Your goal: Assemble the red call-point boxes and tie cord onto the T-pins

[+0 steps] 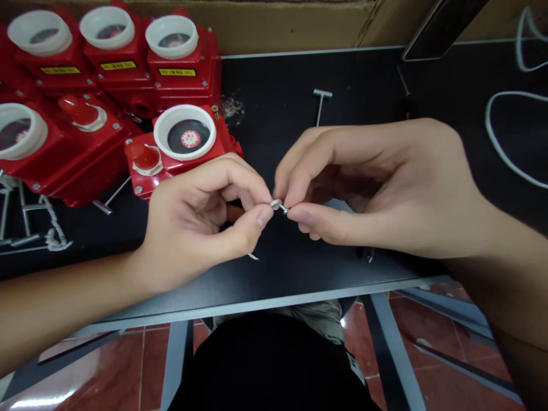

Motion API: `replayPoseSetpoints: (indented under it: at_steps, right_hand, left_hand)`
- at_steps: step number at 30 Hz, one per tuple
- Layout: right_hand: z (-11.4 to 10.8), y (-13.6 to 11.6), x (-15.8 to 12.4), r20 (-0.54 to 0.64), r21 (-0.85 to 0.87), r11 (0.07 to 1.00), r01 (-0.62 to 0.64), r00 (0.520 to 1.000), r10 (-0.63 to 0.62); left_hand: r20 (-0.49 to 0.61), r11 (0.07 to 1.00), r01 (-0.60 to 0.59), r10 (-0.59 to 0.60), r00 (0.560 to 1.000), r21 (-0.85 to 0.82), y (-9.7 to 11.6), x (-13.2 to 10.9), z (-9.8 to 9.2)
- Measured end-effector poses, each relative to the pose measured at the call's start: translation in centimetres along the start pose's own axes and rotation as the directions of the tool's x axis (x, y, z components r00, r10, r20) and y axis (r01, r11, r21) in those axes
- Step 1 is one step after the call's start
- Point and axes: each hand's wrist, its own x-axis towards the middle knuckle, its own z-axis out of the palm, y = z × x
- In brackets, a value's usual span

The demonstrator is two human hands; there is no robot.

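Both hands meet in front of me above the table. My left hand (205, 211) pinches a looped end of white cord (275, 203) between thumb and index finger; a loose tail of cord shows below the hand. Close beside it, my right hand (377, 188) has thumb and fingertips closed on a small shiny metal piece (284, 210), which touches the cord loop. Most of that piece is hidden by the fingers. Just behind my left hand stands a red box (148, 181) with a white-ringed round window and a red knob.
More red boxes (188, 83) with white rings crowd the back left. Small T-shaped metal hammers (322, 94) lie behind my right hand and at the left, with knotted white cord (55, 228). A dark-screened device (443, 28) leans back right; a white cable (492, 134) curls nearby.
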Motion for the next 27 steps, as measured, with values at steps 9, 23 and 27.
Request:
replayPoseSetpoints:
  at_steps: [9, 23, 27]
  right_hand:
    - [0.00, 0.29, 0.18, -0.039, 0.034, 0.999, 0.028, 0.999, -0.026]
    - [0.61, 0.33, 0.07, -0.045, 0.023, 0.999, -0.026, 0.999, 0.027]
    - [0.89, 0.20, 0.05, -0.063, 0.000, 0.998, -0.056, 0.996, 0.056]
  left_hand:
    - [-0.015, 0.999, 0.020, -0.021, 1.000, -0.033, -0.14, -0.03, -0.02]
    - [-0.042, 1.000, 0.015, -0.014, 0.999, 0.026, 0.08, -0.01, 0.24]
    - [-0.054, 0.998, -0.011, 0.014, 0.998, 0.058, 0.14, 0.10, 0.33]
